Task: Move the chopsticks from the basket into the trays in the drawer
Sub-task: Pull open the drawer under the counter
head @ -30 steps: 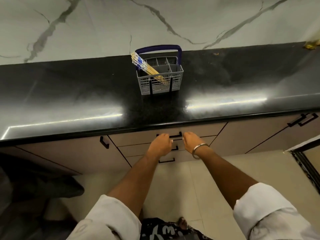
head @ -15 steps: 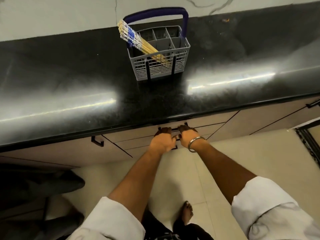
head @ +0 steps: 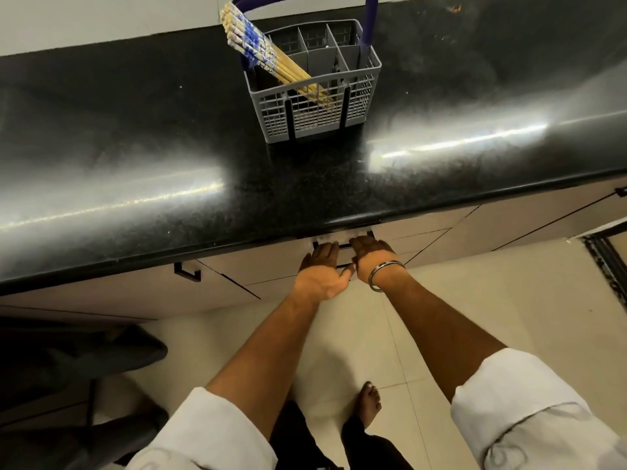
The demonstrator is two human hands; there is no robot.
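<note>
Chopsticks (head: 268,61) are leaning in the front-left compartment of the grey basket (head: 369,83), tops sticking out to the left | basket is sitting on the black counter (head: 135,137) | left hand (head: 320,271) and right hand (head: 371,254) are both curling fingers around the drawer handle (head: 344,246) under the counter edge | drawer (head: 271,266) is showing a thin gap at its top.
</note>
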